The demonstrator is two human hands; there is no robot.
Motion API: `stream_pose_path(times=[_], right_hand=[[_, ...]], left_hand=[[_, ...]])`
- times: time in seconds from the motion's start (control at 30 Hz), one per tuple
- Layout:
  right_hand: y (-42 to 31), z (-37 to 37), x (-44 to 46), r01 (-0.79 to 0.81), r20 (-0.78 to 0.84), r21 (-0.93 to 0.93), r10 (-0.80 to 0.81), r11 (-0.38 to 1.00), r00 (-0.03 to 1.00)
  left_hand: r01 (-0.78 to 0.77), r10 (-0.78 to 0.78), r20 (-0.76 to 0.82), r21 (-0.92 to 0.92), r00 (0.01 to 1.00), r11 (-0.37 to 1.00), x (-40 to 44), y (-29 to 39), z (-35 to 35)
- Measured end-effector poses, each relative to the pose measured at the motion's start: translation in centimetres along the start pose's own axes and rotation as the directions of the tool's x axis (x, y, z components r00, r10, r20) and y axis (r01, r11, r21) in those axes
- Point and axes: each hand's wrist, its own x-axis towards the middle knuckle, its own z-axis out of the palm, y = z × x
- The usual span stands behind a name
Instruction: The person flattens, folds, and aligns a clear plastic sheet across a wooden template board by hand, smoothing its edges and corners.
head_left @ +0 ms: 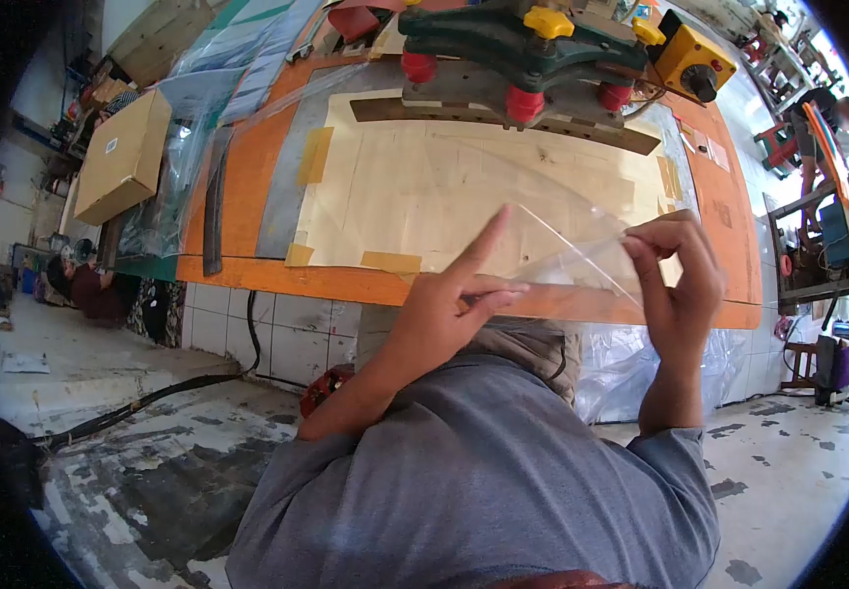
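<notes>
A thin clear plastic sheet (581, 257) is raised over the front of the worktable, with a bright straight line of glare across it. On its right side, my right hand (682, 265) pinches the sheet between thumb and fingertips. My left hand (444, 312) is at the sheet's left side, its index finger stretched forward. The thumb and another finger of that hand come together at the film; the exact grip is hard to see. Beneath both hands lies a pale board (395, 211), fixed at its edges with brown tape (314, 155).
A dark green press frame (483, 44) with yellow knobs and red feet stands behind the board, beside a yellow control box (694, 64). A cardboard box (125, 157) and more plastic film are on the left. Another person (817, 128) is at far right.
</notes>
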Motion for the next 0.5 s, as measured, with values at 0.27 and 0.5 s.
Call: stream_pose_path(times=[0.27, 0.5], right_hand=[[1.9, -2.1, -0.1, -0.084, -0.070, 0.072, 0.089, 0.994, 0.994], [2.3, -2.4, -1.0, -0.180, -0.082, 0.080, 0.187, 0.980, 0.979]], left_hand=[[0.033, -0.035, -0.286, -0.011, 0.958, 0.999, -1.4, -3.2, -2.0], [-0.111, 0.111, -0.441, 0.025, 0.891, 0.993, -1.1, -5.1, -2.1]])
